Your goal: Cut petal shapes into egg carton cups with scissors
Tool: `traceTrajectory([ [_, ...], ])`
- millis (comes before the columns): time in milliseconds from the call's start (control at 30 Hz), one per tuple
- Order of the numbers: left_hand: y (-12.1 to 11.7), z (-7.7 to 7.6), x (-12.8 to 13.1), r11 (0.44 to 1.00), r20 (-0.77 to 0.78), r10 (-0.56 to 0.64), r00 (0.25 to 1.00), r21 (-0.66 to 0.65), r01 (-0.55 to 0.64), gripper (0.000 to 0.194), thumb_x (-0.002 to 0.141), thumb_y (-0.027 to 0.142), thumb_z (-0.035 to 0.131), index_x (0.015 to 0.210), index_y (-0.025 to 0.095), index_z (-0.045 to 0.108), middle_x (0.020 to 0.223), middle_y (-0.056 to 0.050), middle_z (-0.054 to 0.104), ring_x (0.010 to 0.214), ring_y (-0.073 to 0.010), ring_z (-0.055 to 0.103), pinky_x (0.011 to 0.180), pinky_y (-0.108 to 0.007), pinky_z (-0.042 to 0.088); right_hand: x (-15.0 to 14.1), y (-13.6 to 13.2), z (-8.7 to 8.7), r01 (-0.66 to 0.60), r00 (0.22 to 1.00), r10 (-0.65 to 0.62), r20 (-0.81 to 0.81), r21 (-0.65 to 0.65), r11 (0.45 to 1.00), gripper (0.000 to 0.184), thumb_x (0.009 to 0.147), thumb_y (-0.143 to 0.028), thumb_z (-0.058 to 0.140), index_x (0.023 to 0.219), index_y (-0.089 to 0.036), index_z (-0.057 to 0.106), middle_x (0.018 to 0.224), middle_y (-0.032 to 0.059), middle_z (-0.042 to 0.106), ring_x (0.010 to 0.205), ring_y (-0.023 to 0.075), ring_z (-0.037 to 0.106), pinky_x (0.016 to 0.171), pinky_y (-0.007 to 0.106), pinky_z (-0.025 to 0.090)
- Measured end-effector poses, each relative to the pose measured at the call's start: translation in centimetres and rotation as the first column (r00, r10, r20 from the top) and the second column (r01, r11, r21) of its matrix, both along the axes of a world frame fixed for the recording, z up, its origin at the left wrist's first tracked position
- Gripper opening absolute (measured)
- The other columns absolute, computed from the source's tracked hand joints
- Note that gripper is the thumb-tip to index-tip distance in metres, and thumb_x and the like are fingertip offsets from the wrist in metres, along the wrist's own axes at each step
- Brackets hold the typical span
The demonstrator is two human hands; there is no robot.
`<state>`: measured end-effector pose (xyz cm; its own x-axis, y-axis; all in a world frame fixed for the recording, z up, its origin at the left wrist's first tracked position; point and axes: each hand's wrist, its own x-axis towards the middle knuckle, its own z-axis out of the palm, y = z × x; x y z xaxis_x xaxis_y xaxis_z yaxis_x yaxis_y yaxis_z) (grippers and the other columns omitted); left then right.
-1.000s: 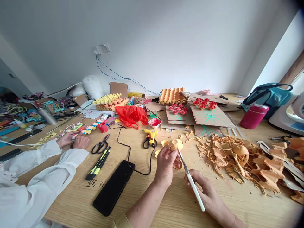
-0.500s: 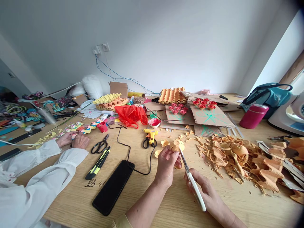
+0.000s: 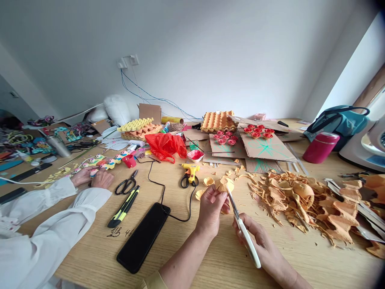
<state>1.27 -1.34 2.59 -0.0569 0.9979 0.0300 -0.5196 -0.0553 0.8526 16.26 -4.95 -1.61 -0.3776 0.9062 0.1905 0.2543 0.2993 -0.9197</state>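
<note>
Between the fingers of my left hand [image 3: 211,208] is a small orange egg-carton cup [image 3: 223,184], pinched above the table. My right hand [image 3: 255,237] grips white-handled scissors [image 3: 247,241], their blades pointing up and away at the cup's right edge. Whether the blades touch the cardboard, I cannot tell. Just behind the held cup lie more cut cups [image 3: 208,181], partly hidden by my left hand. To the right spreads a heap of orange carton scraps [image 3: 288,196].
A yellow glue gun [image 3: 190,170], black scissors [image 3: 126,185], a utility knife [image 3: 124,208] and a phone [image 3: 143,237] lie left of my hands. Red paper flowers [image 3: 258,131] sit on cardboard behind. A co-worker's hands [image 3: 102,178] handle painted carton pieces at left. A pink bottle [image 3: 321,147] stands right.
The scissors have shifted slightly, their handles spreading a little compared with a second ago. My left hand keeps its pinch on the cup, nearly still.
</note>
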Motion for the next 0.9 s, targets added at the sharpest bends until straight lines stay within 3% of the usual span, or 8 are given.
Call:
traceTrajectory([
  [300,0.02,0.01,0.03,1.0,-0.001,0.002,1.0,-0.014,-0.002,0.033,0.067,0.038,0.079,0.086,0.015,0.065,0.067,0.002,0.058,0.052,-0.0058,0.05,0.043,-0.015,0.04,-0.01,-0.04,-0.19,-0.001,1.0,0.001,-0.017,-0.017,1.0,0.034,0.094,-0.051,0.046,0.079,-0.021,0.054,0.073,0.0009,0.051,0.07,0.0174,0.046,0.064,0.029,0.041],
  [633,0.0,0.44,0.19,0.997,-0.003,0.036,0.999,-0.063,-0.036,0.031,0.065,0.037,0.078,0.08,0.015,0.062,0.064,0.004,0.056,0.047,-0.0042,0.047,0.043,-0.015,0.039,-0.49,-0.51,-0.31,0.023,0.994,-0.034,-0.106,-0.101,0.995,0.042,0.091,-0.059,0.048,0.075,-0.02,0.049,0.064,-0.0036,0.039,0.056,0.0117,0.031,0.048,0.024,0.029],
  [900,0.15,0.14,0.12,0.996,0.019,0.015,1.0,-0.093,-0.013,0.039,0.062,0.042,0.081,0.082,0.016,0.062,0.064,0.005,0.054,0.05,-0.0053,0.048,0.043,-0.015,0.04,-0.56,-0.58,-0.83,0.016,0.988,-0.042,-0.148,-0.174,0.985,0.043,0.092,-0.06,0.048,0.074,-0.021,0.048,0.06,-0.005,0.037,0.053,0.0107,0.031,0.047,0.023,0.029],
])
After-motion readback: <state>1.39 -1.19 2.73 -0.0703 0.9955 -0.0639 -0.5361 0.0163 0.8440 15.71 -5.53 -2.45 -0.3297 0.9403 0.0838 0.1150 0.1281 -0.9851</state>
